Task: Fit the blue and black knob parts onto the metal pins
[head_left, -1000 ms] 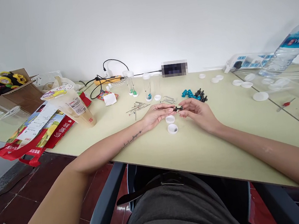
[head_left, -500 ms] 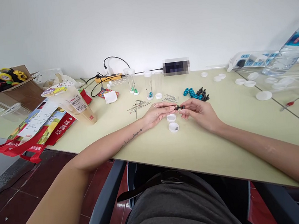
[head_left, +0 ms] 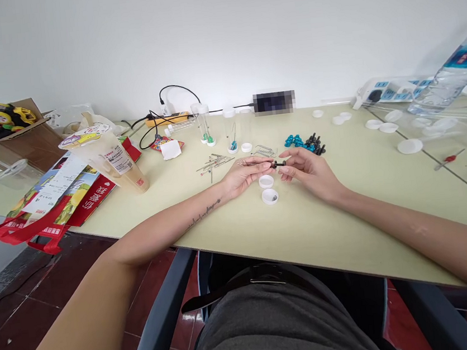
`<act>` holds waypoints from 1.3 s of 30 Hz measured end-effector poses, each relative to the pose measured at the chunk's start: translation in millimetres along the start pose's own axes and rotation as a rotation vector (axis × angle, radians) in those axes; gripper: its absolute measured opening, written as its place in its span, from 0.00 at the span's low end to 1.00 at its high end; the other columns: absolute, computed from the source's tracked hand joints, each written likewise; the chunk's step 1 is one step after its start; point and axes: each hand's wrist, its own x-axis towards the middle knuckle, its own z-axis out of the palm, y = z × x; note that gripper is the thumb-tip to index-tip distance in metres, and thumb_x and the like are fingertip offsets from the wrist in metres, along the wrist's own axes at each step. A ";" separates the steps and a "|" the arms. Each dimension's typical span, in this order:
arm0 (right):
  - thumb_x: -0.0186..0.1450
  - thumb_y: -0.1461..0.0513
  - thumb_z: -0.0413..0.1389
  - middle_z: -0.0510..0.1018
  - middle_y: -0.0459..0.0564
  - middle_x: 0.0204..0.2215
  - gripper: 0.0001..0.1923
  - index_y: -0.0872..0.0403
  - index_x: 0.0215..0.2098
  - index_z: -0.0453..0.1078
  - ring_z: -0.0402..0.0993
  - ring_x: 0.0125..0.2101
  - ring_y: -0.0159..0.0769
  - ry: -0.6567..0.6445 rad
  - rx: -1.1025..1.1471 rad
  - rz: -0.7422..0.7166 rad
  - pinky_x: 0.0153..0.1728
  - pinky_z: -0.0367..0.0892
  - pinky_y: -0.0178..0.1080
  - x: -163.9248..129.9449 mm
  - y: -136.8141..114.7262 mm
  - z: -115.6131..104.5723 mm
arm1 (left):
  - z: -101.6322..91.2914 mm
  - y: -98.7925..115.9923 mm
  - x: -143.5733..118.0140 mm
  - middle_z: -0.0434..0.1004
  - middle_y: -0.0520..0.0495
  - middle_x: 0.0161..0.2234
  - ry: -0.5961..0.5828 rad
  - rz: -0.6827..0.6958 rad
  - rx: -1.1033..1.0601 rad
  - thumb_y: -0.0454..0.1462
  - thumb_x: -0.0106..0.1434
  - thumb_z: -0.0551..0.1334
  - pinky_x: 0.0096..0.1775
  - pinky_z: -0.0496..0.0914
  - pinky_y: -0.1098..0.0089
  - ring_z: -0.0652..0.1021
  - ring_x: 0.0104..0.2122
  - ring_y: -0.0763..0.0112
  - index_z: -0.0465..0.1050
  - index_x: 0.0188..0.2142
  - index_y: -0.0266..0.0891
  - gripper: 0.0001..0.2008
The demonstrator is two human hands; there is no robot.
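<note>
Left hand: fingers pinched small black piece; right hand: fingers curled at its other end, grip unclear; two white caps lay nearby on table.

The part is black. One pile is blue and black. The lids are white, the table pale yellow-green.
</note>
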 end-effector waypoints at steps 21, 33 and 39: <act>0.59 0.56 0.59 0.72 0.46 0.30 0.15 0.50 0.42 0.64 0.74 0.31 0.35 0.006 -0.033 -0.047 0.33 0.70 0.41 0.9 3.2 0.1 | 0.2 0.8 -0.4 0.78 0.43 0.37 0.002 0.000 -0.013 0.31 0.52 0.67 0.51 0.67 0.67 0.79 0.38 0.69 0.76 0.39 0.32 0.13; 0.58 0.55 0.60 0.73 0.46 0.30 0.15 0.50 0.41 0.65 0.73 0.30 0.35 0.033 -0.030 -0.043 0.32 0.70 0.41 1.5 3.7 0.1 | -1.9 -0.6 1.2 0.78 0.43 0.39 -0.004 0.003 -0.041 0.31 0.52 0.67 0.52 0.66 0.66 0.78 0.39 0.68 0.76 0.38 0.32 0.12; 0.59 0.52 0.59 0.74 0.47 0.29 0.15 0.51 0.39 0.66 0.74 0.29 0.36 0.020 -0.027 -0.020 0.31 0.71 0.41 0.9 3.7 0.4 | -0.9 0.2 0.9 0.78 0.43 0.38 -0.006 0.004 -0.036 0.31 0.52 0.67 0.53 0.66 0.66 0.79 0.39 0.69 0.77 0.37 0.32 0.11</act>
